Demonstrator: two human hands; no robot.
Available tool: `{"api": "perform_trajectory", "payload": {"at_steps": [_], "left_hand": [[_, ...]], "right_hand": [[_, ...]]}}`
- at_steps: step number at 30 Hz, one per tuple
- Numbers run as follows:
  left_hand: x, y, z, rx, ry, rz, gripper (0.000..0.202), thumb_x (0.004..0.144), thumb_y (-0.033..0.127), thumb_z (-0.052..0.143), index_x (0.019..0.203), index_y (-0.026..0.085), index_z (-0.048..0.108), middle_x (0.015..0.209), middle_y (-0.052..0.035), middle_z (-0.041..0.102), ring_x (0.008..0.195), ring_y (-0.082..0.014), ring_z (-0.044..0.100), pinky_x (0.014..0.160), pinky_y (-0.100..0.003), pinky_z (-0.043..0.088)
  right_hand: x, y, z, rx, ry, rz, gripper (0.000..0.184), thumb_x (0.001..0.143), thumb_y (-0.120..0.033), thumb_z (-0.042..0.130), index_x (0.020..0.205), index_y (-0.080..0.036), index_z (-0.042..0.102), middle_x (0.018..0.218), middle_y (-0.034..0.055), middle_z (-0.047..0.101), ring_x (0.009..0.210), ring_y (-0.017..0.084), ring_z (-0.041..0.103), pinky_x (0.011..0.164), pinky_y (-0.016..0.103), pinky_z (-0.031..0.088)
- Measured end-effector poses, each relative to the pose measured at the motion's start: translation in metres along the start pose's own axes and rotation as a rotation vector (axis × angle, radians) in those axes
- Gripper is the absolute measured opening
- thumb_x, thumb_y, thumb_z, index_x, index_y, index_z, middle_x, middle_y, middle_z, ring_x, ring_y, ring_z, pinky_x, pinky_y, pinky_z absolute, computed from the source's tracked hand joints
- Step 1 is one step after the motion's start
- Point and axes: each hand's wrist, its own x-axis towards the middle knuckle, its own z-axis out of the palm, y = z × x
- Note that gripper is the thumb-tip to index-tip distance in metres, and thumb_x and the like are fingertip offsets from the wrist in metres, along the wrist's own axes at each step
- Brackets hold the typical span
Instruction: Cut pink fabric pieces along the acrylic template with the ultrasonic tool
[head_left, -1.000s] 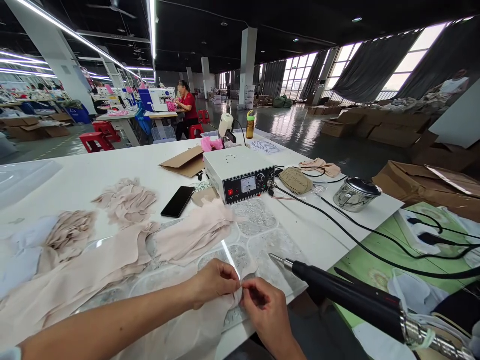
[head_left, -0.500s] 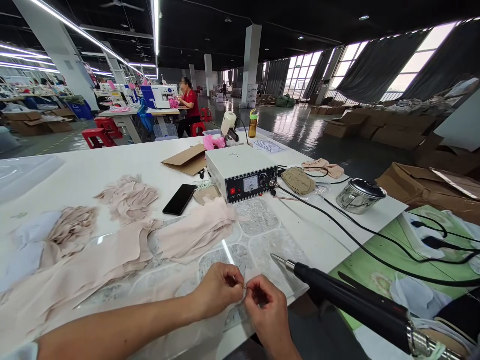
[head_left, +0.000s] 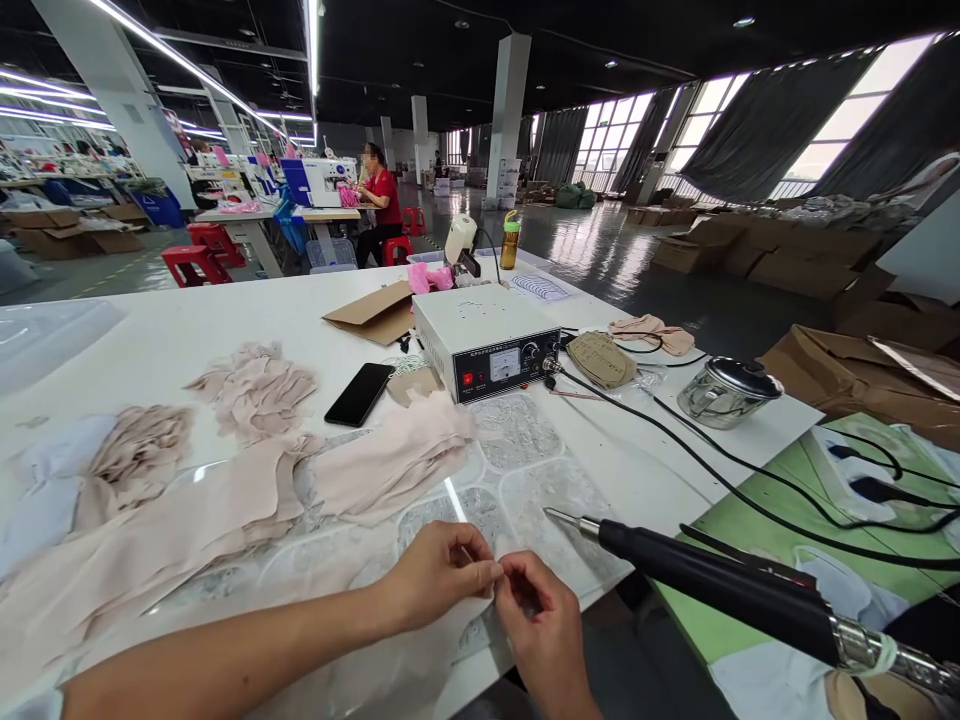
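Near the table's front edge, my left hand (head_left: 442, 575) pinches the edge of a thin, sheer pale fabric piece (head_left: 420, 650). My right hand (head_left: 541, 615) meets it there, thumb and forefinger closed on the same edge. The fingertips almost touch, and they hide the bit of edge between them. Below my left forearm the sheer fabric spreads over a clear mat (head_left: 525, 430). To the right of my hands, a black handheld tool (head_left: 705, 575) points its metal tip leftward over the mat. A stack of pale pink fabric pieces (head_left: 390, 455) lies beyond my left hand.
More pink fabric (head_left: 172, 510) covers the left side. A phone (head_left: 360, 394), a control box (head_left: 487, 340) with cables and a lidded glass mug (head_left: 724, 395) stand farther back. A green surface (head_left: 720, 600) is at the right. A person in red (head_left: 382, 200) sits at a sewing machine.
My fingers have shifted slightly along the fabric edge, with the left thumb now straighter against the right fingertips. The view has tilted a little; the things on the table stay put.
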Motion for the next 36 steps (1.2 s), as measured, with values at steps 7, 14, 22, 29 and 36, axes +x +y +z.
{"api": "perform_trajectory", "payload": {"at_steps": [7,14,22,29,36], "left_hand": [[0.002,-0.003,-0.001,-0.010,0.019,0.060,0.036,0.071,0.048,0.071,0.066,0.015,0.058,0.062,0.0001,0.056,0.062,-0.0133,0.053,0.063,-0.025,0.046],[-0.002,0.002,-0.001,-0.003,-0.021,0.094,0.036,0.072,0.048,0.071,0.068,0.013,0.060,0.071,-0.0034,0.058,0.066,-0.0156,0.057,0.066,-0.028,0.052],[-0.001,-0.001,-0.003,0.102,0.012,0.174,0.016,0.071,0.027,0.060,0.062,0.015,0.055,0.067,-0.0020,0.056,0.058,-0.0126,0.055,0.056,-0.022,0.046],[-0.002,-0.011,0.001,0.371,0.088,0.338,0.008,0.071,0.017,0.053,0.063,0.015,0.054,0.069,-0.0023,0.060,0.063,-0.0128,0.056,0.054,-0.019,0.042],[-0.001,-0.005,0.002,0.428,0.011,0.332,0.016,0.083,0.023,0.055,0.081,0.015,0.069,0.077,-0.0039,0.067,0.069,-0.0140,0.063,0.060,-0.019,0.048]], "right_hand": [[-0.001,0.004,-0.002,0.021,-0.021,0.056,0.017,0.077,-0.030,0.058,0.064,-0.020,0.057,0.057,-0.0004,0.055,0.050,0.011,0.049,0.048,0.020,0.043],[0.004,0.000,-0.008,0.111,-0.154,0.179,0.028,0.079,-0.044,0.061,0.076,-0.017,0.064,0.065,0.0032,0.061,0.055,0.013,0.053,0.050,0.021,0.044],[0.008,-0.003,-0.008,0.040,-0.133,0.173,0.018,0.072,-0.031,0.059,0.061,-0.018,0.055,0.054,-0.0018,0.050,0.048,0.010,0.043,0.045,0.020,0.036],[0.007,-0.006,-0.007,0.020,-0.101,0.063,0.013,0.071,-0.025,0.054,0.060,-0.020,0.050,0.055,-0.0031,0.046,0.048,0.010,0.043,0.046,0.019,0.037],[0.007,-0.002,-0.009,0.011,-0.113,0.017,0.013,0.074,-0.025,0.053,0.063,-0.020,0.049,0.057,-0.0040,0.043,0.049,0.009,0.041,0.045,0.018,0.037]]}}
